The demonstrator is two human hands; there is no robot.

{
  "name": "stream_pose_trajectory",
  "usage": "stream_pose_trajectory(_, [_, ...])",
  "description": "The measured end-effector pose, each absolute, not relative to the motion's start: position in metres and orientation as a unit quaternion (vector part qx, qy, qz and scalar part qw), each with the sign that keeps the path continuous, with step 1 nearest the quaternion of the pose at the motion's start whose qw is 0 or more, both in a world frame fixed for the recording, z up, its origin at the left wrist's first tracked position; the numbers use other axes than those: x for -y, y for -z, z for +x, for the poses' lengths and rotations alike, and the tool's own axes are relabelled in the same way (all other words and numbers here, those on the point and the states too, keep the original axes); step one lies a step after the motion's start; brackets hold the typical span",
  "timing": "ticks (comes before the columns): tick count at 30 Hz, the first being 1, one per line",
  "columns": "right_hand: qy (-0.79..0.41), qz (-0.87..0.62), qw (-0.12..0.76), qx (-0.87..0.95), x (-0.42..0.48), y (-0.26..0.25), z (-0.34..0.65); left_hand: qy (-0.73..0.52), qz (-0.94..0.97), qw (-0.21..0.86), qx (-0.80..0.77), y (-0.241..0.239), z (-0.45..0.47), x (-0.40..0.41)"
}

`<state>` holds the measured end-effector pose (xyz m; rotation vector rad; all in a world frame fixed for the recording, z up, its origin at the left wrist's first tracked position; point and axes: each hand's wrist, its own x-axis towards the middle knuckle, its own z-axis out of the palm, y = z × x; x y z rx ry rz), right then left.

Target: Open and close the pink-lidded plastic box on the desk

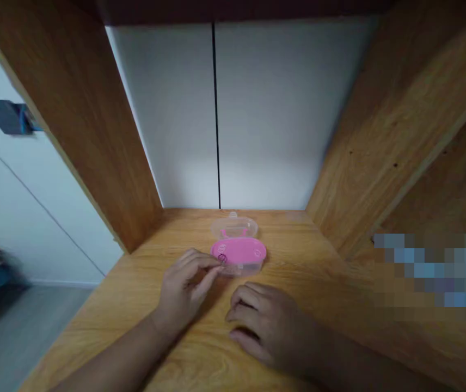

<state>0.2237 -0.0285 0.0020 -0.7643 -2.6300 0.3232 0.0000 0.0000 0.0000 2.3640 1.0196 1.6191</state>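
Left hand (187, 288): thumb and forefinger pinched at left end of pink box (241, 253); actual hold unclear. Clear lid (235, 226) stood open beyond. Right hand (266, 322) empty, curled on desk (323, 288), beside grip. Judged: working box's edge; any lift called for firmer pinch.

A small oval pink case (239, 254) lies flat on the worktop (318, 283), its clear lid (234, 226) hinged open behind it.
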Motion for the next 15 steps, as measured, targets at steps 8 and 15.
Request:
stream_pose_trajectory(8, [-0.119, -0.26, 0.2, 0.937, 0.026, -0.006, 0.223, -0.591, 0.675, 0.047, -0.439, -0.003, -0.006, -0.015])
stream_pose_trajectory(15, [-0.129, -0.263, 0.196, 0.936, 0.026, -0.007, 0.224, -0.353, 0.785, 0.017, -0.509, -0.005, -0.036, -0.032])
